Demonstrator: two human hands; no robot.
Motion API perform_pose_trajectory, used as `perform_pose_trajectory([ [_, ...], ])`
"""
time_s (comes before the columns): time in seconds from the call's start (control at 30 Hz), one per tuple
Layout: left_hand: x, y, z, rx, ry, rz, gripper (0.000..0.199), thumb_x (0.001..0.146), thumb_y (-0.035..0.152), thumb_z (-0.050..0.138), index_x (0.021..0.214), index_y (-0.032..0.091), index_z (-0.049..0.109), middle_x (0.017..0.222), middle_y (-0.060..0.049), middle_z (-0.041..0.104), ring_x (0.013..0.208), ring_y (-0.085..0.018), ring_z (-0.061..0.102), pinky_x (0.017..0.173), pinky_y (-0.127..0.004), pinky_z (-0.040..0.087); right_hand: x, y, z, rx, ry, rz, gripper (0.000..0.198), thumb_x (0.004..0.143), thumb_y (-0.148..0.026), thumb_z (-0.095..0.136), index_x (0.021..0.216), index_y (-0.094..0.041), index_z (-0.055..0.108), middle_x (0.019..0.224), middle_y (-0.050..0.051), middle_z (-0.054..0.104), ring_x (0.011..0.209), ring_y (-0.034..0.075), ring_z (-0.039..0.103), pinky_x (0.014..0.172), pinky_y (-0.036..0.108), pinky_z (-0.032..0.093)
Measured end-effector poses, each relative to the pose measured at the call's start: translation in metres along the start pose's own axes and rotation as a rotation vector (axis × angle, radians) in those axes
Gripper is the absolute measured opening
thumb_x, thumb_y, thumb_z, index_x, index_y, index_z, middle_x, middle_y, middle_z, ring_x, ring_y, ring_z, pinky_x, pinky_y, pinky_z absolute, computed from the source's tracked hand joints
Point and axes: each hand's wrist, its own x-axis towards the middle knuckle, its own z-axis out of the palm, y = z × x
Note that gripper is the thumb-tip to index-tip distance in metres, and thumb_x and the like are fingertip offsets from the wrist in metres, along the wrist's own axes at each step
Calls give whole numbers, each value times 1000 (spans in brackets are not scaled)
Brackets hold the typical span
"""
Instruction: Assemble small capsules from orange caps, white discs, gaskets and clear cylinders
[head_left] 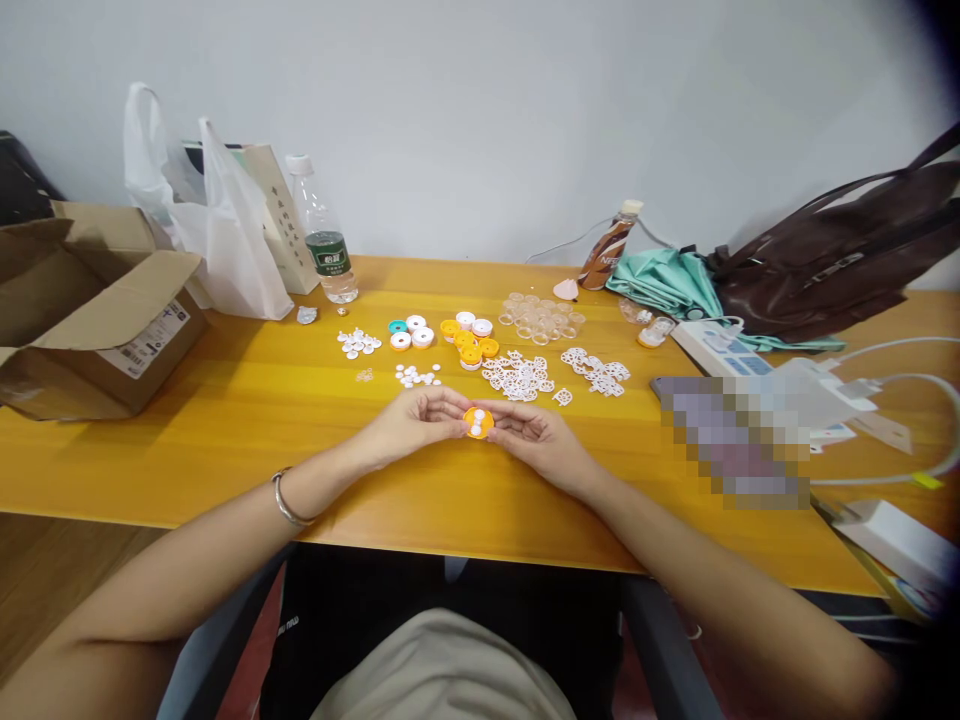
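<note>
Left hand and right hand, thumbs and fingers narrowly pinched, grip opposite edges of a round orange plastic disc midway between them over the yellow wooden table, its white lobed inset pointing lengthwise away from the body.

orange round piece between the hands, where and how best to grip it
Probably by the rim of the orange round piece, from its left and right edges, as the left hand and right hand hold it. It is round, and white parts lie on its face, which a rim grip would likely leave uncovered.
</note>
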Motion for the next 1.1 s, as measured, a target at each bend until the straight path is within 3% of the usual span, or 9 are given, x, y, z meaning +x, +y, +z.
perform_pose_trajectory([
  [0.3,0,-2,1,-25,26,-78,29,66,22,73,90,11,62,77,-3,67,70,-10,63,74,-26,50,1,3,1,-5,3,-14,42,67,-21,72,108,-23,62,99,3,68,85,13,63,85,30,49],
  [0.4,0,-4,1,67,28,-32,28,68,25,71,90,11,61,80,-4,67,73,-11,63,75,-26,49,1,3,1,-32,25,1,39,67,-22,72,105,-22,63,96,2,67,83,12,63,83,30,49],
  [0.5,10,1,-6,245,110,85,25,73,31,66,90,12,61,82,-5,67,72,-11,61,71,-25,48,2,2,-1,-49,72,17,39,66,-23,72,105,-22,63,92,1,66,78,11,61,81,29,50],
  [0.6,39,19,-25,552,263,212,23,79,33,57,89,12,62,82,-6,67,68,-11,60,65,-24,47,4,1,-2,-51,120,26,41,65,-24,72,106,-22,62,89,1,65,75,10,60,80,29,50],
  [0.67,68,36,-39,820,305,272,23,82,28,52,93,12,63,91,-7,68,78,-13,61,72,-24,48,4,2,-2,-53,137,32,42,65,-25,72,106,-22,62,89,1,65,76,10,60,80,28,49],
  [0.73,98,51,-50,1126,217,184,26,83,23,47,102,11,61,103,-8,66,92,-15,60,81,-24,46,5,3,-2,-53,143,34,42,65,-25,72,106,-21,62,90,2,64,75,10,60,79,28,49],
  [0.9,153,62,-55,1251,110,53,37,71,20,59,106,10,62,111,-12,64,102,-22,59,89,-27,43,4,5,-2,-61,133,34,42,64,-26,71,104,-20,62,89,2,64,71,10,59,76,28,50],
  [1.1,176,48,-53,1242,54,-10,32,67,20,60,97,10,67,96,-10,69,88,-23,63,80,-27,46,3,3,0,-45,113,22,40,65,-24,70,104,-21,63,89,2,64,72,9,59,76,26,50],
])
